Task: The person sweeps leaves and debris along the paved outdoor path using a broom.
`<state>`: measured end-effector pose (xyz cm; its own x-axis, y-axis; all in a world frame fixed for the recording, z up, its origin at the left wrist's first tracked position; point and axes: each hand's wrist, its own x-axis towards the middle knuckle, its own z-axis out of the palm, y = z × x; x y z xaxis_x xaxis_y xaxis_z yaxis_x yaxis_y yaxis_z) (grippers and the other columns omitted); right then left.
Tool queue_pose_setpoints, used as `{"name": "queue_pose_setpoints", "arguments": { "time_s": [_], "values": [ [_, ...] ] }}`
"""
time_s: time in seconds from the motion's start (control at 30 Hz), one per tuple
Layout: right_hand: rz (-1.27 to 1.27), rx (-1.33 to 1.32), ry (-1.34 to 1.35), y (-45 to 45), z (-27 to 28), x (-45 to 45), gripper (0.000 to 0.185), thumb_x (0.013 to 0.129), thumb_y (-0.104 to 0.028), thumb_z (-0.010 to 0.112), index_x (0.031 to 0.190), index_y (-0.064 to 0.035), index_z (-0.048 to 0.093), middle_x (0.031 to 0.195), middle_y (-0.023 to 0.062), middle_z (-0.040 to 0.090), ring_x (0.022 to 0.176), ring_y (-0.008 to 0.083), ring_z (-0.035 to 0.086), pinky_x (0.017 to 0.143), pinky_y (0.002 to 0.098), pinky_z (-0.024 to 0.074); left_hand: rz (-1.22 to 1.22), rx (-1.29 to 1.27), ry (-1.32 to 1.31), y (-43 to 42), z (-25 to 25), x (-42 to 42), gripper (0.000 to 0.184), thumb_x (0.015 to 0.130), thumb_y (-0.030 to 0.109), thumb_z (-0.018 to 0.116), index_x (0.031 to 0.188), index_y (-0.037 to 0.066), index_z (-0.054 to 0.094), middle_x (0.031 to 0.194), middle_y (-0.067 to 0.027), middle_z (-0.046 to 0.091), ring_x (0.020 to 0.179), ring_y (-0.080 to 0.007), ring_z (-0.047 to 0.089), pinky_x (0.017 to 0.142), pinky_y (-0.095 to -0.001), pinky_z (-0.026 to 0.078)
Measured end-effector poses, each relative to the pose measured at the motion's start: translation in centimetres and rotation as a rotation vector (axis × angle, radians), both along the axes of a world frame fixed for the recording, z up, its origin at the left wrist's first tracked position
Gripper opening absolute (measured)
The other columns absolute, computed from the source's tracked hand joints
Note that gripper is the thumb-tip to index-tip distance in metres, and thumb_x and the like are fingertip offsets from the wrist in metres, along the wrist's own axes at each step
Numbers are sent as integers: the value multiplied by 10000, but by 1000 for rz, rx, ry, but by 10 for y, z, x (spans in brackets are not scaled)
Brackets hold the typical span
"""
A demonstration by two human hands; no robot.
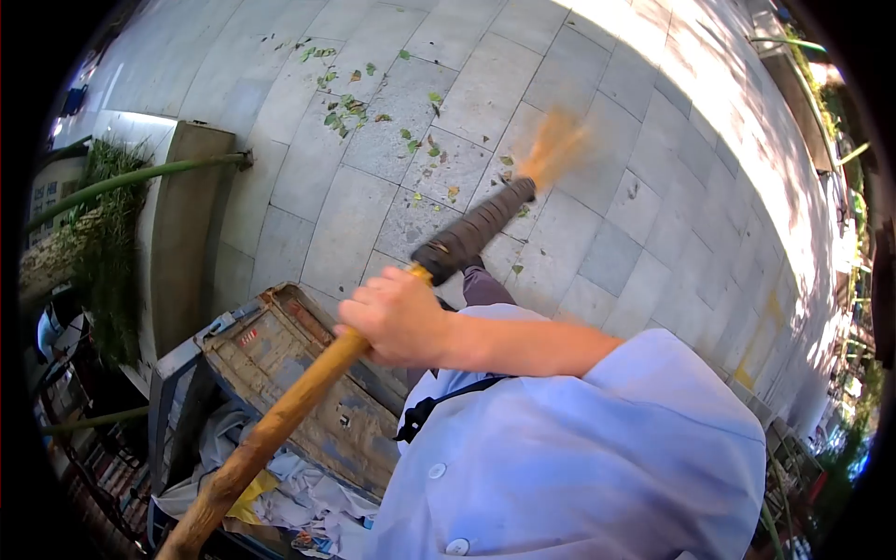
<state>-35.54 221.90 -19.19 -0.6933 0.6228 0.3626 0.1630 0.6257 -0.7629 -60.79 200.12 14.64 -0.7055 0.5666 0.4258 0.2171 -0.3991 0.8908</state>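
The broom (317, 383) lies in one long slant across the picture, from the lower left corner to above the centre of the frame. We see the right hand (397, 317) closed around its pole, near the middle of the frame, just below the dark wrapped part (474, 231). The forearm comes to it from the right side. The left hand is outside the picture, so we cannot tell how it is, and of the two we can place only the right hand in relation to the broom.

The relation which we consider most important is between the bristles (555, 145) and the scattered leaves (351, 105). The bristles are at the far end of the long axis, up and to the right from the right hand, and they are blurred, so we cannot tell if they touch the paving (373, 210). Most of the leaves lie to the left of them, in the upper left and upper middle of the frame. At lower left, the pole crosses in front of a worn panel (266, 350).
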Motion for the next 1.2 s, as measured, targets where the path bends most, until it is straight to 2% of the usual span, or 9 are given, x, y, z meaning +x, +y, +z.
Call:
{"name": "queue_pose_setpoints", "arguments": {
  "time_s": [0.17,0.33,0.67,0.73,0.9,0.97,1.0,1.13,1.2],
  "values": [
    [-9,-207,-223,-63,-26,37,259,731,-239,699,658,-108,488,587,53,521,564,252,546,532,349,387,-147,-205,-130,-8,-20,-97,310,933,238,436,671,72,450,678,-48,440,606,-177,489,639,-334,424],
    [11,-221,-112,-109,-62,-11,255,726,-227,708,645,-94,506,590,78,533,566,288,552,533,369,408,-317,-357,118,0,-17,-43,298,935,206,433,670,75,398,642,-34,396,518,-149,436,592,-314,411],
    [14,108,316,-85,-20,-156,259,734,-211,710,637,-116,491,576,48,524,544,268,533,538,377,372,-283,-55,449,-125,13,10,329,918,273,368,659,112,494,674,-46,527,583,-162,527,693,-383,449],
    [40,123,312,-86,-2,-149,259,742,-212,694,637,-115,478,572,51,518,540,268,529,538,385,368,568,488,235,-135,13,8,315,887,326,477,672,109,553,612,-49,549,536,-170,536,626,-389,485],
    [240,58,111,-112,27,-84,244,759,-230,659,648,-114,475,574,55,523,541,278,542,525,378,380,206,73,221,-143,27,24,338,940,172,461,624,57,424,620,-50,433,545,-179,466,598,-312,433],
    [301,31,84,-113,17,-61,241,759,-232,658,651,-114,477,580,55,528,547,279,546,527,377,385,151,377,-102,-142,36,38,329,944,187,458,645,54,421,622,-47,431,539,-175,462,592,-312,426],
    [348,7,49,-110,12,-51,235,759,-230,655,658,-113,479,585,54,533,555,278,551,529,379,390,70,-128,181,-143,34,46,324,944,188,457,652,52,422,622,-45,429,536,-177,461,594,-310,427],
    [504,-6,94,-90,-1,-28,199,760,-222,646,690,-113,495,607,44,549,581,269,568,545,392,401,128,-189,339,-121,42,152,334,950,206,450,653,60,404,627,-36,422,520,-175,454,563,-302,416],
    [547,23,142,-73,1,-21,182,760,-220,642,702,-115,504,621,39,557,592,265,574,563,401,406,852,145,453,-90,32,216,364,952,221,454,624,89,367,580,-17,372,474,-152,387,502,-295,360]
  ]
}}
